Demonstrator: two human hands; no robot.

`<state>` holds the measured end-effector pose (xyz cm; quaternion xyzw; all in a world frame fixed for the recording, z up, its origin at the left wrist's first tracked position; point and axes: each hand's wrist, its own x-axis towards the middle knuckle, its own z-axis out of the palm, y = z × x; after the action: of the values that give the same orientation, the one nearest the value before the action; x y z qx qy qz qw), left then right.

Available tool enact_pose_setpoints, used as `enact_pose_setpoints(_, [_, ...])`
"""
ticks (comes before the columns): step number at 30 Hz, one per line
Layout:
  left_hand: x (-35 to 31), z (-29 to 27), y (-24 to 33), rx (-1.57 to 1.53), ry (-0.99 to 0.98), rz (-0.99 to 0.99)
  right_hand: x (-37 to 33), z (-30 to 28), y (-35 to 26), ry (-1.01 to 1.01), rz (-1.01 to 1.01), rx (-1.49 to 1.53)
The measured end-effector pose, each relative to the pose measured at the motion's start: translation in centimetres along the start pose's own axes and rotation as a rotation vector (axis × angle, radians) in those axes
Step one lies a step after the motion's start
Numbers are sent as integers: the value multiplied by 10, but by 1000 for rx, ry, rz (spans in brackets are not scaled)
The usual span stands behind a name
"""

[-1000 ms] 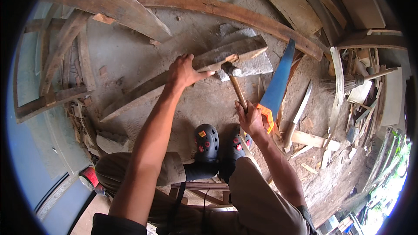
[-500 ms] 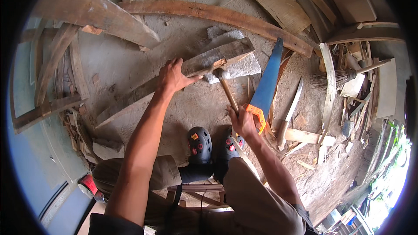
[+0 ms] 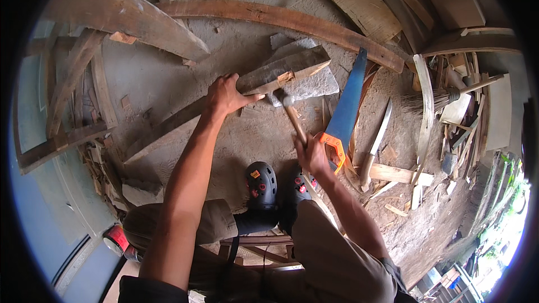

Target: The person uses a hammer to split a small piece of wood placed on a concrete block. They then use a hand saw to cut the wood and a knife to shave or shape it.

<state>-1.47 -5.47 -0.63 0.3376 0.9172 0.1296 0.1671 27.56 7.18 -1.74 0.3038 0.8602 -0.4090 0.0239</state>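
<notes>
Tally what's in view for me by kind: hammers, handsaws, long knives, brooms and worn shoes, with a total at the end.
Hammer, in the right hand: 1
Handsaw, blue blade and orange handle: 1
Long knife: 1
Broom: 1
Dark shoes on the feet: 2
Total: 6

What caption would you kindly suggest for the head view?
Left hand on a wooden beam, right hand gripping a hammer.

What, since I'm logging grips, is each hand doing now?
Left hand: open, thumb spread, resting on the long grey-brown wooden beam.
Right hand: closed, holding the metal-headed hammer by its brown wooden handle.
</notes>
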Motion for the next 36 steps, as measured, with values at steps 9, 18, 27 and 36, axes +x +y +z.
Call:
enact_pose_setpoints(9, [0, -3, -11, -35, -25, -2, 33, -69, -119, 324, -502, 546])
enact_pose_setpoints(18, [5, -6, -10, -111, -98, -27, -14, -34, -30, -190, 44, 98])
enact_pose_setpoints(27, [6, -3, -4, -68, -93, -30, 43, -61, -127, 440, -522, 700])
enact_pose_setpoints(36, [2, 10, -22, -48, -40, -14, -15, -30, -78, -24, 56, 219])
